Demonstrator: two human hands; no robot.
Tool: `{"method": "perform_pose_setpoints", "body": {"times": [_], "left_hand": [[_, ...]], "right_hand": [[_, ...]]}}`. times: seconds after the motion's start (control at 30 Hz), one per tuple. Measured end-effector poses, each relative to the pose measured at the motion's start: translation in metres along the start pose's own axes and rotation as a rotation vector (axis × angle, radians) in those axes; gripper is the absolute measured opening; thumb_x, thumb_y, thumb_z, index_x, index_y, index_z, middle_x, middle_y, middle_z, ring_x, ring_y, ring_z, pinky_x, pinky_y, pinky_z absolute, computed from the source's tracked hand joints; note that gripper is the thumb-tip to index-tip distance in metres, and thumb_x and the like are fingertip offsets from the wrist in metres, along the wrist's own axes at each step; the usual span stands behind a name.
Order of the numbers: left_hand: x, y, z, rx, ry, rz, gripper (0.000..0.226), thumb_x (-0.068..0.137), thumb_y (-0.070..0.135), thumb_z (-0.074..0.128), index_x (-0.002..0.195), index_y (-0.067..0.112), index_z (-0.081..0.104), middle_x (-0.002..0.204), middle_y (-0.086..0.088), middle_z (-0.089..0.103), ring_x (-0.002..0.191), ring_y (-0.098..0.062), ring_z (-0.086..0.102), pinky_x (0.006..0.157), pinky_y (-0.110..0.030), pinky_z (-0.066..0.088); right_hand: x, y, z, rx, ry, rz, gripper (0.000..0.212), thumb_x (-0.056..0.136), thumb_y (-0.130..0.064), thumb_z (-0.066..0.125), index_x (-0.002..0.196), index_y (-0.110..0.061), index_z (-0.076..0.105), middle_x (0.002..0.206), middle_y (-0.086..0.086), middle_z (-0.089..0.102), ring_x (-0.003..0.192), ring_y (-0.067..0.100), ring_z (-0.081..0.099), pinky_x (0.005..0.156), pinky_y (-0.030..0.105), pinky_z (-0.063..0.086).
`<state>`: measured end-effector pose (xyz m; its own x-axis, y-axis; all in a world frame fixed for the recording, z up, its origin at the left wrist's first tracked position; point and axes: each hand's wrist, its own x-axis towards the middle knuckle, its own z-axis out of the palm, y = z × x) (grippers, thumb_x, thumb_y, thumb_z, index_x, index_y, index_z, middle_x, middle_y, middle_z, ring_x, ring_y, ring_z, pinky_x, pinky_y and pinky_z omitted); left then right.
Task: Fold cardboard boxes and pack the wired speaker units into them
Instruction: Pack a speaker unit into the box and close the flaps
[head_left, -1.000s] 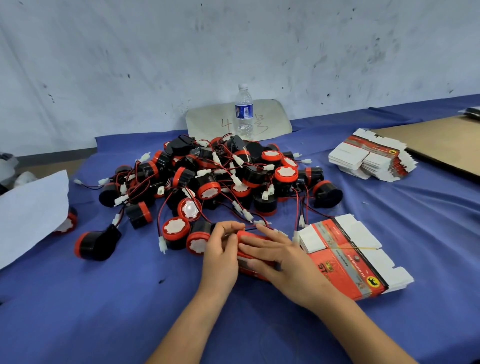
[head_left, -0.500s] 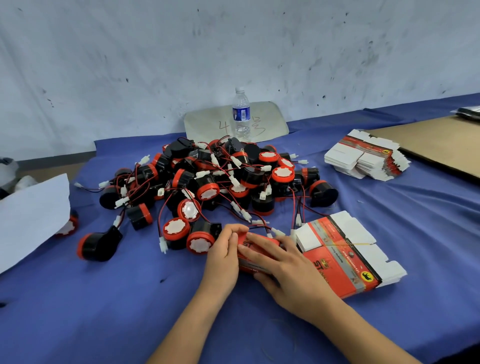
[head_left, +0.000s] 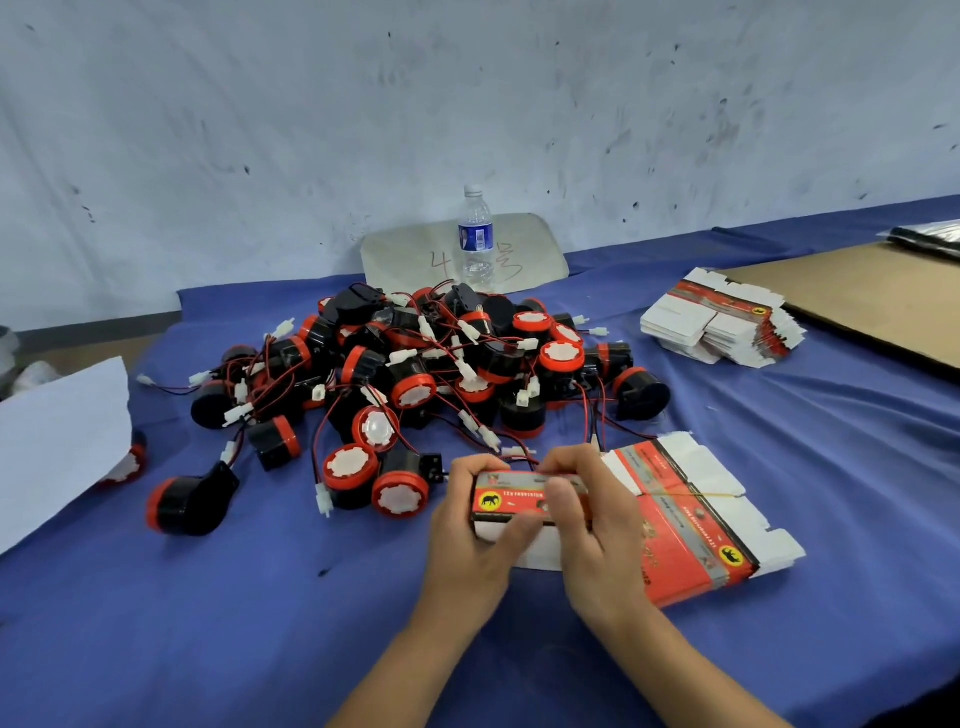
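Clasped at both ends, the small red-and-white cardboard box (head_left: 519, 501) lies crosswise between my left hand (head_left: 467, 540) and right hand (head_left: 602, 545), with the black-and-red wired speaker units (head_left: 415, 364) heaped just beyond it, nearest my left hand.

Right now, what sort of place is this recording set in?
Likely a small factory packing bench: a heap of black-and-red wired speaker units lies on the blue cloth-covered table, with stacks of flat red-and-white cardboard boxes beside it.
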<state>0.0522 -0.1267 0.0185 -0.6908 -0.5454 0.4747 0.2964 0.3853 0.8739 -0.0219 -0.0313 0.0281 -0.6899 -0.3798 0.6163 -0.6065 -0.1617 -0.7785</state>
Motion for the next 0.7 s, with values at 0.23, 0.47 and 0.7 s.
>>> {"method": "perform_pose_setpoints", "body": {"times": [0.23, 0.47, 0.7], "left_hand": [[0.002, 0.005, 0.01, 0.052, 0.089, 0.043, 0.067, 0.063, 0.083, 0.059, 0.093, 0.024, 0.052, 0.082, 0.02, 0.067, 0.067, 0.0, 0.064, 0.055, -0.012, 0.046], [0.004, 0.0, 0.007, 0.002, 0.161, 0.025, 0.035, 0.072, 0.046, 0.06, 0.098, 0.026, 0.049, 0.09, 0.023, 0.062, 0.075, 0.002, 0.06, 0.06, -0.012, 0.048], [0.011, 0.002, -0.008, -0.127, 0.378, 0.025, 0.017, 0.093, 0.04, 0.042, 0.11, 0.038, 0.044, 0.1, 0.002, 0.065, 0.087, -0.009, 0.063, 0.071, -0.02, 0.054]], "right_hand": [[0.003, 0.005, -0.003, -0.203, 0.071, -0.043, 0.044, 0.093, -0.047, 0.042, 0.07, -0.013, 0.056, 0.059, -0.011, 0.054, 0.056, 0.005, 0.05, 0.054, 0.008, 0.031], [0.003, 0.005, -0.004, -0.085, -0.076, 0.067, 0.032, 0.08, -0.054, 0.055, 0.088, -0.024, 0.059, 0.08, -0.009, 0.065, 0.074, 0.009, 0.061, 0.065, 0.019, 0.045], [-0.008, -0.005, -0.007, 0.006, -0.219, 0.056, 0.05, 0.069, -0.041, 0.073, 0.112, -0.034, 0.047, 0.107, -0.034, 0.054, 0.096, -0.008, 0.057, 0.08, 0.006, 0.041]]}}
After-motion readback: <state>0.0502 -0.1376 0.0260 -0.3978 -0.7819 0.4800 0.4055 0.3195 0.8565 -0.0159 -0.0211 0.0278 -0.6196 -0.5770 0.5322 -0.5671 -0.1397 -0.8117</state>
